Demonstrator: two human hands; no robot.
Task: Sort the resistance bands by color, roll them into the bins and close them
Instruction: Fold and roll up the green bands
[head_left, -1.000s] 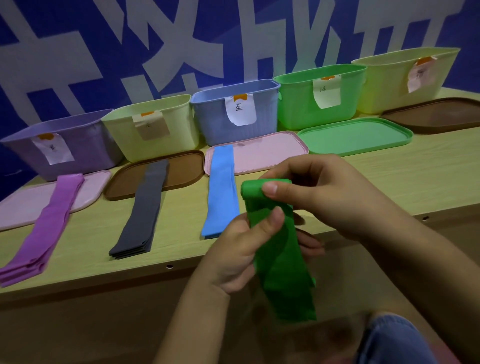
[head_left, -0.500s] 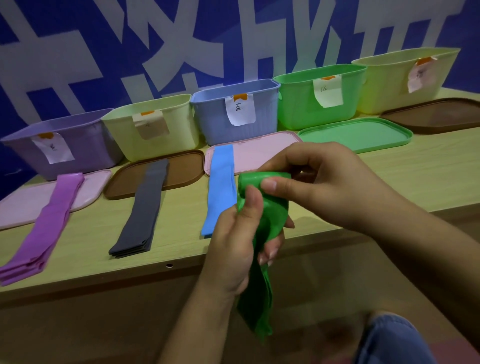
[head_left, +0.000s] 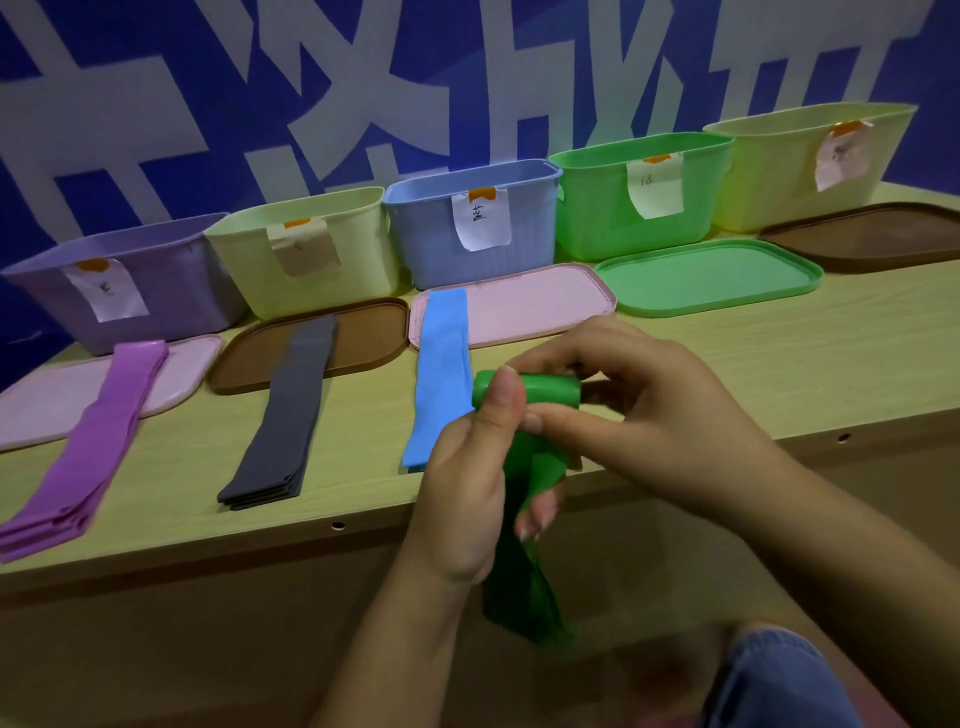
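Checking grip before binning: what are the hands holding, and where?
Both hold the green band: right hand pinches its rolled top end, left hand grips just below; the tail hangs free.

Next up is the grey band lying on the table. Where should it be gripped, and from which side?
Judging by its pose, take the grey band at its near end, coming from the table's front edge. That end lies on bare wood as a neat flat stack, closest to the hands, while the far end rests on the brown lid.

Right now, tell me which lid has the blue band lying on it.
The pink lid before the blue bin: the blue band overlaps its left end. The other pink lid carries the purple band.
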